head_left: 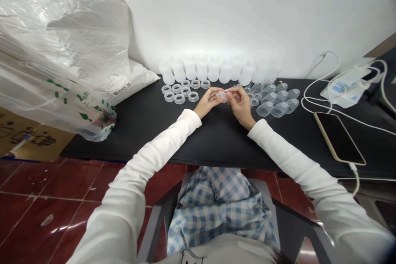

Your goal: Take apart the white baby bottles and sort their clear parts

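Observation:
Over the middle of the black table, my left hand point(210, 100) and my right hand point(239, 102) meet with fingers closed around a small clear plastic piece point(221, 94). It looks like a bottle collar ring, partly covered by my fingertips. Left of my hands lie several translucent collar rings point(185, 91). Close by my right hand are small clear pieces that look like bottle teats point(254, 102). Beyond them several clear dome caps point(280, 109) stand in rows. Along the wall is a row of white bottles point(213, 69).
Large plastic bags point(77, 62) crowd the left end, with a cardboard box point(37, 138) below. At the right, a charging phone point(339, 137) lies near white cables point(305, 98) and a white power strip point(342, 90). The table's front edge point(198, 161) runs above my lap.

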### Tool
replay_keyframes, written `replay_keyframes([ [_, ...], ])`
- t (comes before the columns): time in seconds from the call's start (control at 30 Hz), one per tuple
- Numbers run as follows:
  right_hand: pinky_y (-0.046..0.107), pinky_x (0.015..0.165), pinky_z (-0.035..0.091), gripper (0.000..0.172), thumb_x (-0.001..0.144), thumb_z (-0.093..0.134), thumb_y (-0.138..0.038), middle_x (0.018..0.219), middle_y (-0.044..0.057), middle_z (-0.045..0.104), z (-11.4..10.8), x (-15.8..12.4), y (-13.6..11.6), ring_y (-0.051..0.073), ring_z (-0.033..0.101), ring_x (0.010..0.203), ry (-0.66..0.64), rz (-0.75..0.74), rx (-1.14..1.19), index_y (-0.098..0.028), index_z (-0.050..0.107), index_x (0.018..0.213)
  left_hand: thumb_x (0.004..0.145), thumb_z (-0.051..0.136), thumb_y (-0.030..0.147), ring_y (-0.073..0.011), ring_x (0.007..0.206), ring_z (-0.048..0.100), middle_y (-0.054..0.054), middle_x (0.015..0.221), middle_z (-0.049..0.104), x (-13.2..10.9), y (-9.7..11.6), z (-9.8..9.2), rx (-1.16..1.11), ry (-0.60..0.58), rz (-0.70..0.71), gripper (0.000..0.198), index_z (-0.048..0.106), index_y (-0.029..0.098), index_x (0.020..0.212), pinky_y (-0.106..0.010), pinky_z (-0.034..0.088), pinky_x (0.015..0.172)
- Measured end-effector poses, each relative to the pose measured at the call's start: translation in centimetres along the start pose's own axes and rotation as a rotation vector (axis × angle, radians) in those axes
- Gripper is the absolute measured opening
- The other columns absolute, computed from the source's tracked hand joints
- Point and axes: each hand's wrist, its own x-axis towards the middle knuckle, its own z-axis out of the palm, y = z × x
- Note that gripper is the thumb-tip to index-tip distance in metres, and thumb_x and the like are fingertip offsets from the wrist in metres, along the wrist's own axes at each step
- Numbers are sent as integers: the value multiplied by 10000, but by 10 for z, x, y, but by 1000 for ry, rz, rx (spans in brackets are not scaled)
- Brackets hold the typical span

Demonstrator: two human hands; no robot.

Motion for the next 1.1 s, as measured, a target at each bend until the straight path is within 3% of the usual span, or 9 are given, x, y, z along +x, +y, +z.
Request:
replay_keyframes([
  [0.2,344,701,541,570,843,686,-812,878,11,624,-2,-1,4,163,613,770,16,-33,-85,-266,567,954,745,898,576,-199,1049,716,-60,1066,767,0,1,4,-141,-4,-101,547,694,186,1069,-395,525,1036],
  [0.33,333,747,563,615,807,697,-838,1029,26,648,-4,2,11,165,645,875,-52,4,-94,-274,558,1007,710,955,450,-179,1011,717,-36,1013,766,-2,-1,5,-191,77,-104,520,686,183,1067,-381,499,1059],
  [0.43,329,734,560,642,772,712,-856,1001,20,659,-6,4,12,164,641,854,-63,24,-85,-271,560,987,757,932,376,-173,999,720,-31,983,764,-3,1,7,-220,84,-134,425,689,176,1043,-376,498,1060],
  [0.57,328,712,557,602,785,732,-823,869,3,636,-6,3,7,157,621,777,-35,1,-102,-259,565,915,868,837,350,-147,910,722,-24,933,750,-4,9,12,-274,73,-194,264,675,159,955,-326,542,958],
  [0.73,381,816,618,566,829,705,-801,963,38,690,-10,8,-3,210,711,932,-17,-20,-65,-279,528,956,1024,608,357,-146,765,732,-43,826,763,-3,20,14,-256,104,-289,209,636,159,962,-279,548,780],
  [0.83,426,864,629,520,873,693,-757,908,15,677,-29,24,-8,225,737,946,59,-17,-13,-301,479,1002,1015,598,334,-131,737,726,-67,875,793,-3,21,14,-199,64,-332,194,648,150,979,-251,528,722],
  [0.97,433,838,636,478,868,747,-645,984,-3,666,-75,61,-22,219,756,964,214,25,73,-304,439,998,922,701,309,-100,668,682,-44,858,789,-3,17,11,-114,8,-345,161,646,158,941,-227,491,666],
  [1.03,387,770,620,303,936,701,-450,1000,20,682,-98,80,-34,201,748,916,279,208,106,-283,449,966,901,714,316,-94,648,664,-36,843,779,-2,15,10,-91,-5,-339,172,646,162,935,-233,486,663],
  [1.1,312,676,556,119,998,502,-203,889,37,658,-116,96,-48,152,717,790,393,464,124,-253,450,903,892,720,329,-94,639,652,-35,841,771,-2,13,8,-79,-9,-333,188,644,163,938,-245,487,669],
])
